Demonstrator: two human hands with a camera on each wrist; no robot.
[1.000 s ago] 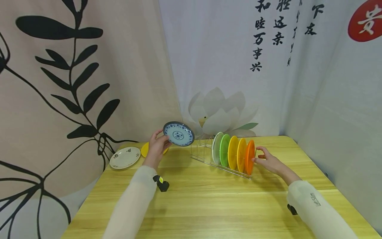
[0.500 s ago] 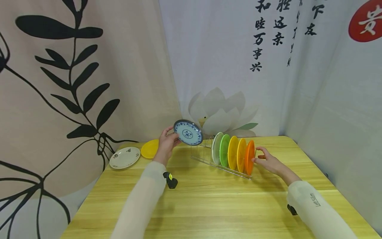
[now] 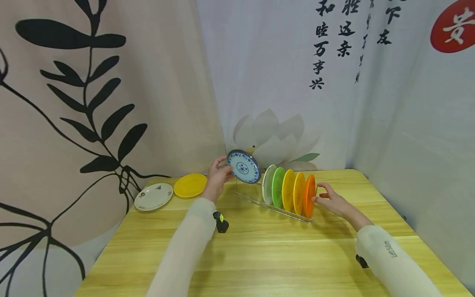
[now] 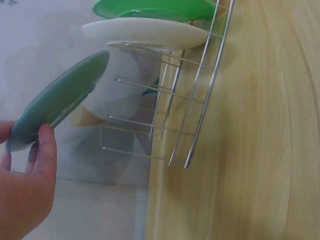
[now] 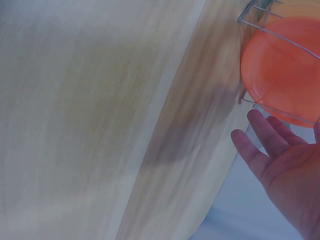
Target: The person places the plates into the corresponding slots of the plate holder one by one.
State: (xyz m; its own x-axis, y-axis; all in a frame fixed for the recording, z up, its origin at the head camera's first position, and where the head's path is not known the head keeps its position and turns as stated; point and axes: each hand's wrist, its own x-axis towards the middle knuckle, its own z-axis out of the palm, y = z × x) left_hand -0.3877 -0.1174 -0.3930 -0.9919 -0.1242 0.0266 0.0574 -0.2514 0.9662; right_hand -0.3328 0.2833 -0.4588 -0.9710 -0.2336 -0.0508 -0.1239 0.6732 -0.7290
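My left hand (image 3: 219,177) pinches the rim of a small plate (image 3: 243,166), white inside with a blue floral pattern and a dark rim. It is tilted and raised above the left part of a wire dish rack (image 3: 256,201). In the left wrist view the plate's grey-green underside (image 4: 65,95) faces the camera, beside the rack's bare wires. White (image 3: 269,184), green (image 3: 278,187), two yellow, and orange (image 3: 309,196) plates stand upright in the rack. My right hand (image 3: 332,202) is at the rack's right end beside the orange plate, its fingers extended in the right wrist view.
A white patterned plate (image 3: 154,196) and a yellow plate (image 3: 190,185) lie flat on the wooden table (image 3: 259,255), left of the rack. A printed curtain (image 3: 167,82) hangs behind the table, and more fabric (image 3: 419,136) hangs along its right side.
My left hand has carried the blue-patterned plate rightward, from over the yellow plate to above the rack's left part, uncovering the yellow plate. The right hand stays at the rack's end.
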